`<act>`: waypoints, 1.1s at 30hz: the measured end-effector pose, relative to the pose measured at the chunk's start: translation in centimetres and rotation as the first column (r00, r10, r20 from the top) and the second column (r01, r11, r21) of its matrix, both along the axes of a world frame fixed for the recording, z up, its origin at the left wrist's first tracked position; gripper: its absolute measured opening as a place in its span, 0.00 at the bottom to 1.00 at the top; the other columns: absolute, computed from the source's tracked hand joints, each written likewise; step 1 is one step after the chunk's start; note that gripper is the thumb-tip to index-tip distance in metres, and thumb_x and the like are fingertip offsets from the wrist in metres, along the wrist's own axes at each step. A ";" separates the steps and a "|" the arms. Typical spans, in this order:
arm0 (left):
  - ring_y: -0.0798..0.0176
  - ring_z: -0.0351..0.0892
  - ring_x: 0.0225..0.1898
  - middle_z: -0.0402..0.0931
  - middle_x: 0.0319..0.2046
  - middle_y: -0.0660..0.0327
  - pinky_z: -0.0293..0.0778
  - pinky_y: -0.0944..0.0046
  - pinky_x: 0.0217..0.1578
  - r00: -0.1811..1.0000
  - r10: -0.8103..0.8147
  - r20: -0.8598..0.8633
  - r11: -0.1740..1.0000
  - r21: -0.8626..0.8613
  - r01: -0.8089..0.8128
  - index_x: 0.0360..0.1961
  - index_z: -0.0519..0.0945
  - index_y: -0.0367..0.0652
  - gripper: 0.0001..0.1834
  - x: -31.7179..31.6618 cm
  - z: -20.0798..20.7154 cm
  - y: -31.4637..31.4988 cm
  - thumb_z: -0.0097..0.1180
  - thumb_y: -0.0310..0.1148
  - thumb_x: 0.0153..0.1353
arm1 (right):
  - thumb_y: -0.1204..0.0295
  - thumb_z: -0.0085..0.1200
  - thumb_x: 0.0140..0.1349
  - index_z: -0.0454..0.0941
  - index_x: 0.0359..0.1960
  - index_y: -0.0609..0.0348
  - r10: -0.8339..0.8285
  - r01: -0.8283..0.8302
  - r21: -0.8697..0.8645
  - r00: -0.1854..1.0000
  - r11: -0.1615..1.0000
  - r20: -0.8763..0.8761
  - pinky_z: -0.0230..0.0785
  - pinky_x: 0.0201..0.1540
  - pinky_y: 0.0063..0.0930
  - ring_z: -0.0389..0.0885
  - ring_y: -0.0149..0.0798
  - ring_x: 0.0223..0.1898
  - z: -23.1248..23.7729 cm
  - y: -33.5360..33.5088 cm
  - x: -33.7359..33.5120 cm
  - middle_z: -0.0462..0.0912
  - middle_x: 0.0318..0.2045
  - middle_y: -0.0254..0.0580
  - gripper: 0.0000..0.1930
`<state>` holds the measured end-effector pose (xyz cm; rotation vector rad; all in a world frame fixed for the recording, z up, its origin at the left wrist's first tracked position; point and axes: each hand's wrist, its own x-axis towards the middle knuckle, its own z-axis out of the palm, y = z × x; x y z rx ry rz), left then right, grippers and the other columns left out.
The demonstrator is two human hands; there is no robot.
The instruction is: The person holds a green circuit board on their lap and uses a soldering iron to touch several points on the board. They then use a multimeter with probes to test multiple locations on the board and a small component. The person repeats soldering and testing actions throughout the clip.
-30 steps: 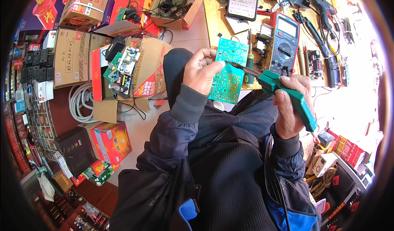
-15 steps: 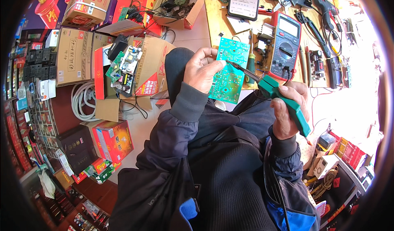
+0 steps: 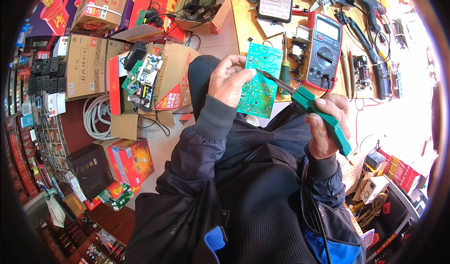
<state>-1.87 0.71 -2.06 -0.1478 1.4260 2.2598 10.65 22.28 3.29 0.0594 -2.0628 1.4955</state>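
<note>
My left hand (image 3: 227,81) grips a green circuit board (image 3: 260,95) by its left edge, thumb on the face with the solder points. The board is held up over my lap, at the bench's near edge. In my right hand (image 3: 329,125) is a soldering iron (image 3: 307,100) with a green handle, my fingers wrapped round it. Its metal shaft slants up and left over the board. The dark tip lies at the board's upper part, close to my left thumb; whether it touches the surface cannot be made out.
On the wooden bench (image 3: 243,22) beyond lie a red multimeter (image 3: 323,48), a phone (image 3: 275,1), a green-handled screwdriver (image 3: 284,74) and a glue gun (image 3: 369,11). To the left stand cartons, one open box (image 3: 183,83) with circuit boards on it, and a coiled white hose (image 3: 93,118).
</note>
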 end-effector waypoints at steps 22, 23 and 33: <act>0.69 0.86 0.41 0.87 0.41 0.56 0.82 0.66 0.46 1.000 0.013 -0.004 1.000 -0.009 -0.013 0.52 0.78 0.34 0.13 0.2 0.1 0.1 0.62 0.20 0.68 | 0.73 0.74 0.62 0.87 0.52 0.64 -0.035 0.034 0.035 0.999 0.999 0.019 0.73 0.48 0.35 0.80 0.42 0.42 0.9 0.8 1.1 0.83 0.41 0.46 0.18; 0.68 0.86 0.41 0.87 0.42 0.56 0.83 0.66 0.46 1.000 0.005 -0.007 1.000 -0.029 -0.005 0.53 0.78 0.34 0.14 0.2 0.1 0.0 0.61 0.20 0.68 | 0.73 0.74 0.62 0.87 0.52 0.64 -0.036 0.036 0.023 0.999 0.999 0.014 0.73 0.48 0.35 0.79 0.42 0.42 0.9 0.8 1.2 0.83 0.41 0.46 0.18; 0.69 0.85 0.41 0.86 0.42 0.57 0.82 0.67 0.46 1.000 0.011 0.010 1.000 -0.029 -0.011 0.53 0.77 0.33 0.14 0.3 0.2 0.0 0.62 0.20 0.68 | 0.71 0.73 0.63 0.87 0.53 0.62 -0.068 0.068 0.001 0.998 0.998 0.016 0.73 0.48 0.33 0.79 0.41 0.43 1.1 1.0 2.3 0.83 0.42 0.46 0.18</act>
